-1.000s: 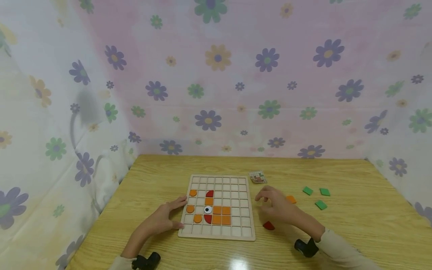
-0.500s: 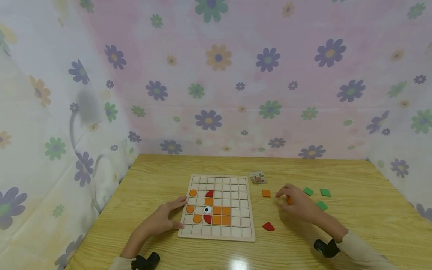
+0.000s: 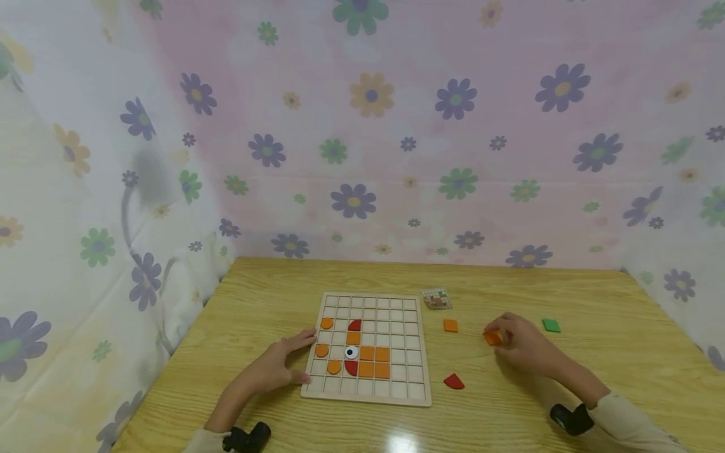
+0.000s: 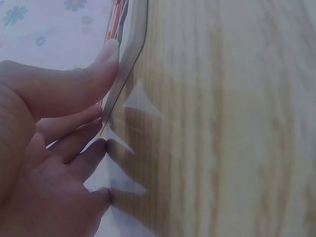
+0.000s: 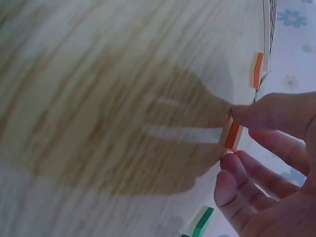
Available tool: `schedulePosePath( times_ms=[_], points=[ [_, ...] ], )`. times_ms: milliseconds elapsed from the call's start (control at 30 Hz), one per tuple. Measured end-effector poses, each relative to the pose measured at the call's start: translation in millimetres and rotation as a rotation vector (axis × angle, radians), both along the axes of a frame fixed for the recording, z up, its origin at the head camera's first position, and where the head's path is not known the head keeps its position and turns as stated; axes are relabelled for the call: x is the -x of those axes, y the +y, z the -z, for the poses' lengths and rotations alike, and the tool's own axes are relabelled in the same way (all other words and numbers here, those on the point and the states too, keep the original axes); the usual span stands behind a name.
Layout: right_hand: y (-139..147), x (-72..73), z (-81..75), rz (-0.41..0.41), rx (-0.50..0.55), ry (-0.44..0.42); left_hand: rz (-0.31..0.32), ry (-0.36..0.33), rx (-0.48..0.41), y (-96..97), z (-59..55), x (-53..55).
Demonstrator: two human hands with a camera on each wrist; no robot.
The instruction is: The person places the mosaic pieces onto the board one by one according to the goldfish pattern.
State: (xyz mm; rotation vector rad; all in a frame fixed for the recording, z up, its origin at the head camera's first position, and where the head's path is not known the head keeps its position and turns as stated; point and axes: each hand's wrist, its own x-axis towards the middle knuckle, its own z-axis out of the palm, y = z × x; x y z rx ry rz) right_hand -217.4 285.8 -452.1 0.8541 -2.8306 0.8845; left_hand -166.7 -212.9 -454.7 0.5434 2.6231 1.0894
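Note:
My right hand (image 3: 527, 343) pinches an orange square tile (image 3: 491, 338) at the table surface; the right wrist view shows thumb and fingertips at opposite edges of that tile (image 5: 233, 135). To its left lie another orange square tile (image 3: 450, 325) and a red quarter-circle tile (image 3: 454, 381). My left hand (image 3: 277, 365) rests against the left edge of a wooden grid board (image 3: 404, 327), fingers spread, thumb apart. On the board sit several orange squares (image 3: 375, 362), orange rounded tiles (image 3: 321, 350), two red quarter-circles (image 3: 354, 324) and an eye disc (image 3: 352, 352).
A small picture card (image 3: 436, 298) lies by the board's far right corner. One green tile (image 3: 551, 325) shows beyond the right hand, which hides the others in the head view. Floral cloth (image 3: 408, 157) stands behind the table (image 3: 283, 428).
My right hand has moved right, away from one orange square that now lies uncovered, and has closed on the other orange square. The left hand stays at the board.

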Motion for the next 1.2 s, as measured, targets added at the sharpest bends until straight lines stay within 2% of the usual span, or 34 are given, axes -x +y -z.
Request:
schedulePosePath(
  times_ms=[267,533,933,1133,1200],
  points=[
    [2,4.0,3.3,-0.025,0.032,-0.049,0.012,0.019,-0.005,0.8,-2.2,-0.5],
    [0,5.9,1.4,-0.041,0.021,-0.027,0.003,0.006,-0.008,1.5,-2.9,-0.7],
    [-9,8.4,0.0,-0.091,-0.002,-0.051,0.015,0.011,-0.023,1.6,-0.7,-0.8],
    [-13,9.9,-3.6,-0.083,-0.029,-0.086,0.007,0.012,-0.014,0.6,0.5,-0.2],
    [-15,9.8,-3.6,-0.095,-0.025,-0.069,0.002,0.007,-0.008,0.5,0.1,-0.6]
  ],
)
